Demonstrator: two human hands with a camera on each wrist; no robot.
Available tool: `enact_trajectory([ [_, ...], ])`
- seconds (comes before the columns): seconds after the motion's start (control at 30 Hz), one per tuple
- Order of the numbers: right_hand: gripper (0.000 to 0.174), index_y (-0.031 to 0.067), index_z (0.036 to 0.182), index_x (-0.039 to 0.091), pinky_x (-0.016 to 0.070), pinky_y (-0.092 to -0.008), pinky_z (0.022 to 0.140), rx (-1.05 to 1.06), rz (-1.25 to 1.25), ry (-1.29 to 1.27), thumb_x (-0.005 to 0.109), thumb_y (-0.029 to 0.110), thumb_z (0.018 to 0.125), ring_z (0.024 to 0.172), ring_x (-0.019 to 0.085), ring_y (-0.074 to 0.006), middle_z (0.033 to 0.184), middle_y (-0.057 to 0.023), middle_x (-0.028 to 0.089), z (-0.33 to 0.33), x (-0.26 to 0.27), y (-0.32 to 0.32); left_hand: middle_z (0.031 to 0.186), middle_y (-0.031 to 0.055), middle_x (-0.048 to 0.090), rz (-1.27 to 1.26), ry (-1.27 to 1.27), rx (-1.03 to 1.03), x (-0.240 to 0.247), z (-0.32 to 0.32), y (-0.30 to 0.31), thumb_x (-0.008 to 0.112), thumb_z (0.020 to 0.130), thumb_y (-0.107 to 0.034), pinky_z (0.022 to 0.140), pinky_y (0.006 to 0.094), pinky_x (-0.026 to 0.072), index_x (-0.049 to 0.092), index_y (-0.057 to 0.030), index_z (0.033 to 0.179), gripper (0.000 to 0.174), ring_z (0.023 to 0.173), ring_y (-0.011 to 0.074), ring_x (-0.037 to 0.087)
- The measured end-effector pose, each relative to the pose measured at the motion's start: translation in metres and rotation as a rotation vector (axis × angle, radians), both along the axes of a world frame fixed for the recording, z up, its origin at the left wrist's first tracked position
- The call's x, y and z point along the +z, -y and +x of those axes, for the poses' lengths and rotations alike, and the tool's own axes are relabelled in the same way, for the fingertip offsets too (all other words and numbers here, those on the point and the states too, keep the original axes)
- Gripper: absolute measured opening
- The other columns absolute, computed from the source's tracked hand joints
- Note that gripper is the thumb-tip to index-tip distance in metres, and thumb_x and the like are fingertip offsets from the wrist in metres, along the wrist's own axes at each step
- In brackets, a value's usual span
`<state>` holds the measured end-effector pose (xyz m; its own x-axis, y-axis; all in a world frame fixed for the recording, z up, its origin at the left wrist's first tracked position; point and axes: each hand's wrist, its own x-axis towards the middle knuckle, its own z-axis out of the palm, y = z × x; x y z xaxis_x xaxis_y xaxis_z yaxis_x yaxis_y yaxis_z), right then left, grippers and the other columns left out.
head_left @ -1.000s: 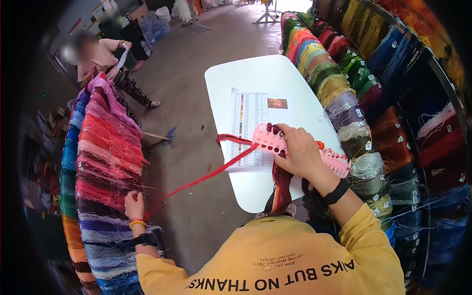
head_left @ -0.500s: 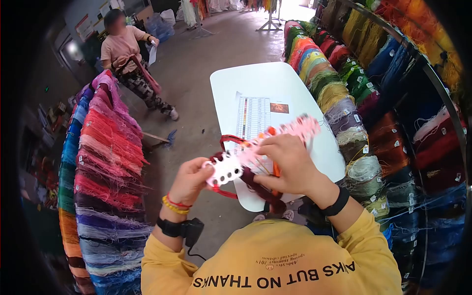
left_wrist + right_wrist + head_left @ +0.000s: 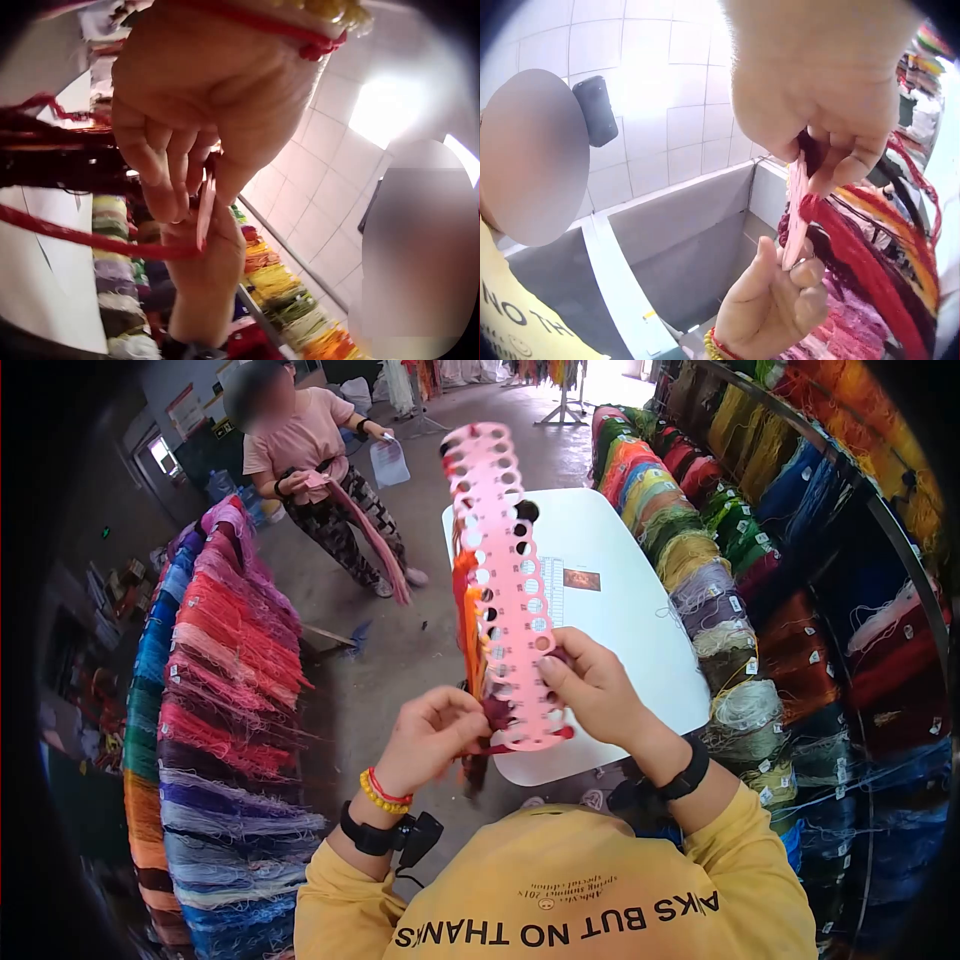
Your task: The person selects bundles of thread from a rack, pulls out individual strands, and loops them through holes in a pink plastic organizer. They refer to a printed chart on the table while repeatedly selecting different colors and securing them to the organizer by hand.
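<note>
A long pink thread card (image 3: 512,575) with holes along both edges is held up lengthwise in front of the body. My right hand (image 3: 597,688) grips its right edge low down, thumb on the front face. At the lower left edge, my left hand (image 3: 432,735) pinches the card beside dark red thread (image 3: 497,712). Orange thread (image 3: 472,625) hangs along the left side. In the right wrist view, red thread (image 3: 855,251) trails from the card's holes. A red strand (image 3: 90,240) runs to the card's end in the left wrist view.
A white table (image 3: 620,620) with a printed chart (image 3: 553,585) stands beyond the card. Racks of coloured yarn line the left (image 3: 235,690) and right (image 3: 700,590). Another person (image 3: 320,455) stands past the left rack, holding pink strands (image 3: 375,540).
My left hand has come from the left rack to the card's lower end. The card has swung from sideways to lengthwise, facing me. The other person has moved to the right.
</note>
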<state>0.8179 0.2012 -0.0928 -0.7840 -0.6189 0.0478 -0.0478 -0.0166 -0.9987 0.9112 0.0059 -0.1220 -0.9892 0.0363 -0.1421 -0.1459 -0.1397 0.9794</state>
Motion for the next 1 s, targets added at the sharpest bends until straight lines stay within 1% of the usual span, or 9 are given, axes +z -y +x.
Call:
enact_trajectory([
  [0.07,0.023,-0.0013,0.107,0.049,0.0406,-0.0199,0.058,-0.035,0.082,0.004,0.047,0.014,0.090,0.064,0.045,-0.0035,0.077,0.0012,0.051,-0.003,0.000,-0.014,0.076,0.0015,0.061,0.035,-0.055,0.055,-0.003,-0.006,-0.002,0.063,0.082,-0.013,0.051,0.0171,0.0427,0.057,-0.0021,0.090,0.015,0.061,0.0045,0.055],
  [0.17,0.023,-0.0004,0.107,0.049,0.0416,-0.0192,0.053,-0.101,0.094,0.012,0.047,0.016,0.091,0.061,0.046,-0.0027,0.075,0.0014,0.051,-0.003,-0.012,-0.024,0.073,-0.0006,0.059,0.089,0.017,-0.075,0.001,-0.014,-0.025,0.064,0.081,-0.014,0.050,0.0168,0.0421,0.058,-0.0014,0.087,0.015,0.057,0.0035,0.053],
  [0.3,0.023,0.0008,0.106,0.050,0.0419,-0.0191,0.047,-0.205,0.098,0.088,0.048,0.018,0.090,0.059,0.047,-0.0025,0.073,0.0018,0.051,-0.002,-0.015,-0.036,0.068,-0.0015,0.059,0.016,0.082,-0.148,-0.004,-0.029,-0.044,0.066,0.080,-0.015,0.051,0.0166,0.0424,0.058,-0.0014,0.084,0.017,0.056,0.0032,0.053],
  [0.5,0.022,0.0020,0.105,0.051,0.0410,-0.0182,0.046,-0.335,-0.020,0.128,0.048,0.018,0.090,0.058,0.046,-0.0027,0.070,0.0031,0.049,-0.005,-0.038,-0.050,0.069,-0.0005,0.059,-0.031,0.037,-0.179,-0.007,-0.037,-0.065,0.065,0.081,-0.016,0.051,0.0170,0.0431,0.058,-0.0011,0.083,0.017,0.057,0.0039,0.054],
  [0.6,0.022,0.0017,0.105,0.051,0.0409,-0.0179,0.047,-0.345,-0.046,0.137,0.048,0.018,0.091,0.058,0.045,-0.0025,0.069,0.0036,0.048,-0.003,-0.041,-0.053,0.071,0.0011,0.060,0.065,0.091,-0.185,-0.010,-0.038,-0.070,0.064,0.082,-0.015,0.053,0.0174,0.0440,0.058,-0.0008,0.084,0.015,0.058,0.0053,0.055],
  [0.7,0.022,0.0014,0.106,0.050,0.0411,-0.0177,0.049,-0.360,-0.118,0.194,0.047,0.017,0.091,0.060,0.047,-0.0024,0.072,0.0027,0.051,-0.007,-0.049,-0.055,0.074,0.0033,0.061,0.277,0.214,-0.174,-0.014,-0.040,-0.073,0.062,0.082,-0.013,0.053,0.0180,0.0444,0.058,-0.0008,0.085,0.013,0.059,0.0076,0.056],
  [0.8,0.022,0.0013,0.107,0.050,0.0415,-0.0177,0.051,-0.357,-0.293,0.329,0.047,0.017,0.091,0.062,0.049,-0.0024,0.076,0.0018,0.054,-0.006,-0.048,-0.050,0.074,0.0048,0.060,0.501,0.242,-0.215,-0.020,-0.042,-0.073,0.061,0.082,-0.010,0.053,0.0190,0.0447,0.058,-0.0012,0.085,0.010,0.060,0.0094,0.057],
  [0.9,0.021,0.0017,0.107,0.050,0.0426,-0.0182,0.052,-0.316,-0.327,0.420,0.047,0.016,0.091,0.065,0.050,-0.0025,0.079,0.0006,0.055,-0.009,-0.055,-0.052,0.072,0.0045,0.059,0.600,0.326,-0.178,-0.019,-0.045,-0.076,0.058,0.081,-0.006,0.052,0.0197,0.0440,0.057,-0.0016,0.082,0.005,0.058,0.0099,0.055],
  [1.0,0.020,0.0020,0.106,0.050,0.0429,-0.0183,0.052,-0.353,-0.309,0.332,0.048,0.015,0.091,0.065,0.049,-0.0023,0.078,0.0011,0.054,-0.008,-0.055,-0.049,0.066,0.0029,0.056,0.569,0.350,-0.108,-0.018,-0.047,-0.082,0.055,0.079,-0.003,0.049,0.0195,0.0410,0.055,-0.0023,0.077,0.002,0.052,0.0088,0.051],
])
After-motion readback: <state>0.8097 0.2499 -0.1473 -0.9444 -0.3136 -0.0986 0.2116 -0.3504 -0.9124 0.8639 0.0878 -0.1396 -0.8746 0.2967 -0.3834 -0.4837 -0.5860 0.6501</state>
